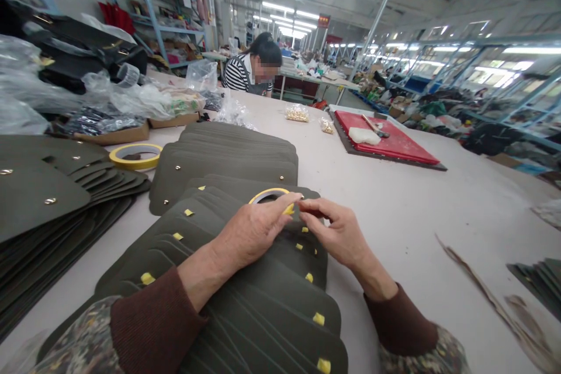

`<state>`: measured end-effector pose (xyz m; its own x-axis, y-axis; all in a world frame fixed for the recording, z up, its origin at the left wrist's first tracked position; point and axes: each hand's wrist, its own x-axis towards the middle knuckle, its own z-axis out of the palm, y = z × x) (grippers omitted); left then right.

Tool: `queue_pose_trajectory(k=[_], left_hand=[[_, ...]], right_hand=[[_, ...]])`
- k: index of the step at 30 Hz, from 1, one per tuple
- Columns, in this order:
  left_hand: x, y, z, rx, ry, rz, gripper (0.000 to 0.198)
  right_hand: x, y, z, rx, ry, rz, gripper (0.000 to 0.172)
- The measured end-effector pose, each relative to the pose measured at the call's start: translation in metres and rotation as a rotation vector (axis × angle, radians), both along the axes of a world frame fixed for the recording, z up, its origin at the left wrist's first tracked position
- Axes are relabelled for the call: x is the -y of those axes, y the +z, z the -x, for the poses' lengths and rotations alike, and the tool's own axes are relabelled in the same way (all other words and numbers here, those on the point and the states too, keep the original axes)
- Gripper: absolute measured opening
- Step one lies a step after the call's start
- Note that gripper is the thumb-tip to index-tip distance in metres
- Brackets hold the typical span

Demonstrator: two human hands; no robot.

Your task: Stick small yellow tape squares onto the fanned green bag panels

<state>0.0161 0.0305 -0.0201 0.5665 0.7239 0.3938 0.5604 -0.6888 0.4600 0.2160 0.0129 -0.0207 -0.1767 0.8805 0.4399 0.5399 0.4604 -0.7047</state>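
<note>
My left hand (258, 225) is closed on a roll of yellow tape (268, 193), whose upper rim shows behind the fingers. A short yellow tape end (289, 209) sticks out by its thumb. My right hand (335, 228) meets it at the fingertips, thumb and forefinger pinched; what lies between them is too small to make out. Both hands are over a fanned stack of dark olive panels (263, 298) with rounded corners. Small yellow tape pieces (319, 319) stick to the panels along both sides. Beyond lies another stack of olive panels (228, 158) with small metal studs.
At left are olive panels with metal fittings (39, 187) and a second yellow tape roll (135, 156). Bags of gold-coloured parts (297, 113) and a red board (394, 139) with a hammer (376, 127) lie farther back. A person in stripes (236, 73) sits across the table.
</note>
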Motion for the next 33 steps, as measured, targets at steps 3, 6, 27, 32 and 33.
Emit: queue_pose_trajectory(k=[3,6,27,32,33], left_hand=[[0.002,0.0,-0.001,-0.021,-0.011,0.016,0.044],[0.004,0.001,-0.002,-0.057,0.034,0.053,0.042],[0.006,0.006,-0.005,0.037,0.174,-0.041,0.019],[0.01,0.005,-0.004,0.049,0.166,-0.061,0.019],[0.011,0.005,-0.005,0.001,0.168,-0.043,0.019]], right_hand=[[0.003,0.005,0.01,0.074,0.058,-0.098,0.018],[0.003,0.006,0.013,0.136,0.068,-0.133,0.014],[0.002,0.012,0.04,-0.161,-0.193,0.234,0.011],[-0.024,0.005,0.026,-0.375,-0.301,0.393,0.011],[-0.031,0.003,0.019,-0.43,-0.308,0.45,0.014]])
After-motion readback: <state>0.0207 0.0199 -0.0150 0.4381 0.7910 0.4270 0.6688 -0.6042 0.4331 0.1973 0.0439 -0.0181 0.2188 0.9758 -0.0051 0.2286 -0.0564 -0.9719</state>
